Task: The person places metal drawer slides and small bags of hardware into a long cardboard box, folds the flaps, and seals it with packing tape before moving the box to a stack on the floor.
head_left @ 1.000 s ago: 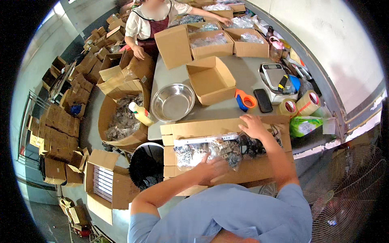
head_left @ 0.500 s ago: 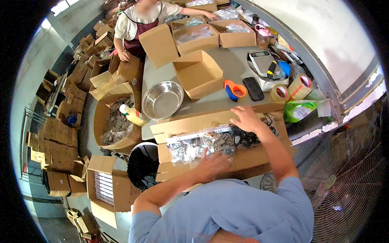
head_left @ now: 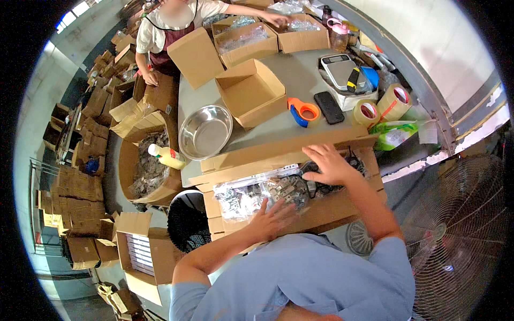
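A long, low cardboard carton (head_left: 337, 210) stands open in front of me. Clear bags of shiny metal parts (head_left: 231, 204) fill its left end, and a bag of greyish metal pieces (head_left: 286, 188) lies beside them. Black cable-like parts (head_left: 323, 189) are to the right, partly hidden by my arm. A pale perforated strip (head_left: 259, 177) runs along the far side. My left hand (head_left: 272, 219), slightly blurred, rests open with fingers spread at the near edge of the bags. Over the cables and close to the far flap (head_left: 235, 158), my right hand (head_left: 331, 165) is open too, thumb apart.
Beyond the carton are a steel bowl (head_left: 206, 132), an empty box (head_left: 250, 93), an orange-and-blue tape dispenser (head_left: 304, 112), a phone (head_left: 329, 107), a scale (head_left: 342, 71) and tape rolls (head_left: 395, 101). A fan (head_left: 455, 230) stands right. A co-worker (head_left: 163, 40) reaches into boxes.
My left hand has shifted slightly left and its fingers have spread. My right hand stays over the carton's right part. The view has tilted a little; the co-worker's arm still reaches out.
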Tool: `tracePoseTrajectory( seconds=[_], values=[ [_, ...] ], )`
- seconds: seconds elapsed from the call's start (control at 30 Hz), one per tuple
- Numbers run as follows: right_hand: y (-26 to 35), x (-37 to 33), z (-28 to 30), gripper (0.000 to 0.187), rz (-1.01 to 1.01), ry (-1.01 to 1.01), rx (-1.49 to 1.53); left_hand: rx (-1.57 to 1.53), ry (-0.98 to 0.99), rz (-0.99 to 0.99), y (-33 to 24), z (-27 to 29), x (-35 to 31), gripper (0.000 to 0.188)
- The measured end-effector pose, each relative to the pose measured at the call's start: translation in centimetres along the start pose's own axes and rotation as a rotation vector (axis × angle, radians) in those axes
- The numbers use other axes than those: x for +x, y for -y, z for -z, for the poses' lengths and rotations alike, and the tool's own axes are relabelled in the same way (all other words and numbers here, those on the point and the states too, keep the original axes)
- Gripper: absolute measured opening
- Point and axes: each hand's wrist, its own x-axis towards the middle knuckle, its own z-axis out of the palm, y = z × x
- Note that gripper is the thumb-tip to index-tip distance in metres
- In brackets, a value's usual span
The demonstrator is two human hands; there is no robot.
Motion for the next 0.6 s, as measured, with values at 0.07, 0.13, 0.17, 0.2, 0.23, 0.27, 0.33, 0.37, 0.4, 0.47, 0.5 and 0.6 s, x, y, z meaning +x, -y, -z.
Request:
tracePoseTrajectory(
  seconds=[0.07,0.13,0.17,0.2,0.23,0.27,0.33,0.37,0.4,0.47,0.5,0.6],
  values=[
    [-0.6,1.0,-0.5,0.077,0.015,-0.038,-0.023,-0.033,0.052,-0.026,-0.3,-0.1,0.2,0.083],
    [-1.1,1.6,-0.2,0.075,0.019,-0.004,0.006,-0.018,0.011,0.003,-0.7,0.9,0.0,0.081],
    [-1.2,1.7,0.0,0.072,0.026,0.030,0.030,0.000,-0.036,0.031,-0.9,1.5,-0.1,0.080],
    [-1.2,1.6,0.0,0.072,0.021,0.030,0.029,-0.002,-0.036,0.026,-0.9,2.9,0.5,0.080],
    [-1.2,1.4,0.1,0.076,0.009,0.042,0.041,-0.015,0.030,0.210,-0.4,4.8,1.6,0.082],
    [-1.1,1.4,0.4,0.079,0.008,0.055,0.055,-0.025,0.095,0.403,0.3,6.2,2.7,0.085],
    [-0.7,0.7,0.7,0.088,0.046,0.060,0.018,-0.020,-0.092,0.610,3.2,7.5,3.7,0.097],
    [-0.3,0.3,0.9,0.097,0.080,0.064,-0.015,-0.021,-0.096,0.616,4.7,7.6,4.1,0.097],
    [0.1,0.1,1.1,0.108,0.103,0.109,-0.061,-0.016,-0.144,0.667,6.2,7.2,4.5,0.100],
    [0.6,-0.9,1.2,0.111,0.124,0.134,-0.148,-0.011,-0.195,0.718,7.3,7.3,4.6,0.104],
    [0.9,-1.5,1.1,0.115,0.136,0.156,-0.233,-0.110,-0.135,0.668,7.4,7.7,4.5,0.099],
    [-0.5,-2.5,-1.0,0.117,0.017,0.123,-0.005,-0.210,-0.121,0.566,6.7,5.8,3.7,0.086]
  ],
)
